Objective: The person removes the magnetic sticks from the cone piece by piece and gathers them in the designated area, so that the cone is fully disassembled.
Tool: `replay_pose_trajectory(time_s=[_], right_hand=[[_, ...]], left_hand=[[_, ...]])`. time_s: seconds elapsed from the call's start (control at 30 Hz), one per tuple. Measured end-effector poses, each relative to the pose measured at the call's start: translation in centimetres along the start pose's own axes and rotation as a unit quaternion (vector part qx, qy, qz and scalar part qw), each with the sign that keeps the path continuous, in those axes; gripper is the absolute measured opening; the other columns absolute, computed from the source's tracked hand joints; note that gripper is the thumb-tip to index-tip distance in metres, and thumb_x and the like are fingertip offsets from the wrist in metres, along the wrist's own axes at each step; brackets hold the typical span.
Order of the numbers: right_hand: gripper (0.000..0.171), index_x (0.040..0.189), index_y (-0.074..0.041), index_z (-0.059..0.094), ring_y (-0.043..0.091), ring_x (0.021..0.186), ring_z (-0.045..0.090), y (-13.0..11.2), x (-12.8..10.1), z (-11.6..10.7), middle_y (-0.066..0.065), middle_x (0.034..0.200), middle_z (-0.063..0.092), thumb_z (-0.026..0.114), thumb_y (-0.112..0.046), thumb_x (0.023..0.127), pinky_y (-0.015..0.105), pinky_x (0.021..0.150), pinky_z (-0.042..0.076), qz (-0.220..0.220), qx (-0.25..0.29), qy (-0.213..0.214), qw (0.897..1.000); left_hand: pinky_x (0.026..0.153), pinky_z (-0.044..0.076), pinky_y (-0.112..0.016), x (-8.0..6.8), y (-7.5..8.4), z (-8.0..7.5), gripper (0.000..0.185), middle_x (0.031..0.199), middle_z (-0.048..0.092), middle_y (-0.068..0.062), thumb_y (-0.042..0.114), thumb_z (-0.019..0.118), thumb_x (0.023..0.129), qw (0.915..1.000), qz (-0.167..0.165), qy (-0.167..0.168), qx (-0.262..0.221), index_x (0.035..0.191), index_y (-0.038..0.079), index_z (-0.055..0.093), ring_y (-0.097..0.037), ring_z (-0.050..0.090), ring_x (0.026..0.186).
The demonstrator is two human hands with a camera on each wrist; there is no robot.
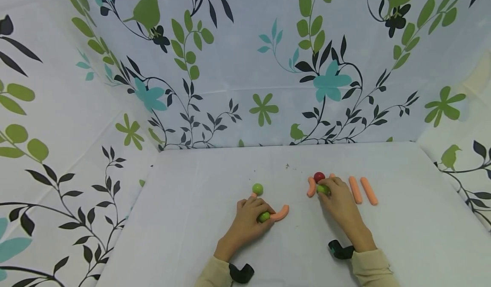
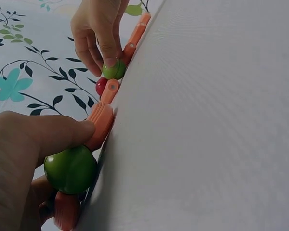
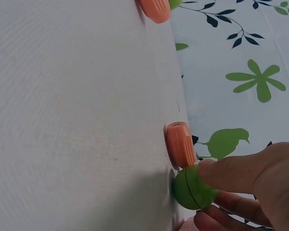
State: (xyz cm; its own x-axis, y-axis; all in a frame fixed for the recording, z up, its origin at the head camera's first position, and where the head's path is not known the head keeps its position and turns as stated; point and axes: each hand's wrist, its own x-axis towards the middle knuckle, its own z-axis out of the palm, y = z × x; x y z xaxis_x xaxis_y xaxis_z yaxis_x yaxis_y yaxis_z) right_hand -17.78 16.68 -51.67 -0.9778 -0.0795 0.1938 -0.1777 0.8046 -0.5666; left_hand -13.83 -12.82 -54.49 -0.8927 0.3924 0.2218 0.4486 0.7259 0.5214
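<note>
My left hand grips a green ball between thumb and fingers, low over the white table. A curved orange piece lies against the ball's right side, and a second orange piece is partly hidden by that hand. Just beyond it rests another green ball. At the right, my right hand pinches a green ball with a seam line round it. Beside that ball are a curved orange piece and a red ball. One more orange piece is mostly covered by the right hand.
Two straight orange sticks lie side by side right of the right hand. The white table ends at a patterned cloth at the back and sides. A black device is strapped at each wrist.
</note>
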Motion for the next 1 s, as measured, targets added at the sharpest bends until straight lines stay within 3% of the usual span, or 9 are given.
replay_pose_trajectory(time_s=[0.27,0.57,0.77,1.0], right_hand=[[0.033,0.125,0.0,0.068,0.048,0.128,0.056,-1.0,-0.4,-0.7,0.026,0.135,0.061,0.074,-0.003,0.093,0.063,0.104,0.049,-0.011,0.014,0.002,1.0],[0.028,0.12,-0.003,0.072,0.038,0.122,0.062,-3.0,-0.9,-0.2,0.016,0.126,0.068,0.075,0.0,0.092,0.059,0.1,0.053,-0.066,0.057,0.016,0.996],[0.028,0.118,-0.01,0.072,0.027,0.1,0.066,-4.5,-1.3,1.3,0.008,0.118,0.07,0.079,-0.005,0.091,0.046,0.086,0.059,-0.078,0.046,-0.022,0.996],[0.026,0.118,-0.013,0.072,0.024,0.099,0.067,-5.4,-1.6,2.3,0.006,0.116,0.071,0.078,-0.009,0.092,0.043,0.086,0.06,-0.059,0.058,-0.068,0.994]], left_hand=[[0.108,0.033,-0.056,-0.1,-0.3,0.3,0.012,0.109,0.07,0.013,0.035,0.075,0.095,1.0,0.001,-0.006,0.0,0.105,0.029,0.076,-0.01,0.057,0.11],[0.104,0.033,-0.055,0.0,-0.6,0.6,0.012,0.104,0.07,0.014,0.038,0.075,0.095,0.9999,0.009,0.003,0.008,0.104,0.03,0.077,-0.01,0.056,0.109],[0.104,0.033,-0.054,-0.1,-0.6,0.9,0.013,0.1,0.068,0.015,0.041,0.075,0.094,0.9997,0.004,0.004,0.023,0.102,0.031,0.077,-0.01,0.055,0.109],[0.103,0.034,-0.054,0.0,-0.3,0.9,0.014,0.097,0.067,0.015,0.042,0.076,0.094,0.9993,0.008,0.021,0.029,0.101,0.03,0.076,-0.011,0.055,0.106]])
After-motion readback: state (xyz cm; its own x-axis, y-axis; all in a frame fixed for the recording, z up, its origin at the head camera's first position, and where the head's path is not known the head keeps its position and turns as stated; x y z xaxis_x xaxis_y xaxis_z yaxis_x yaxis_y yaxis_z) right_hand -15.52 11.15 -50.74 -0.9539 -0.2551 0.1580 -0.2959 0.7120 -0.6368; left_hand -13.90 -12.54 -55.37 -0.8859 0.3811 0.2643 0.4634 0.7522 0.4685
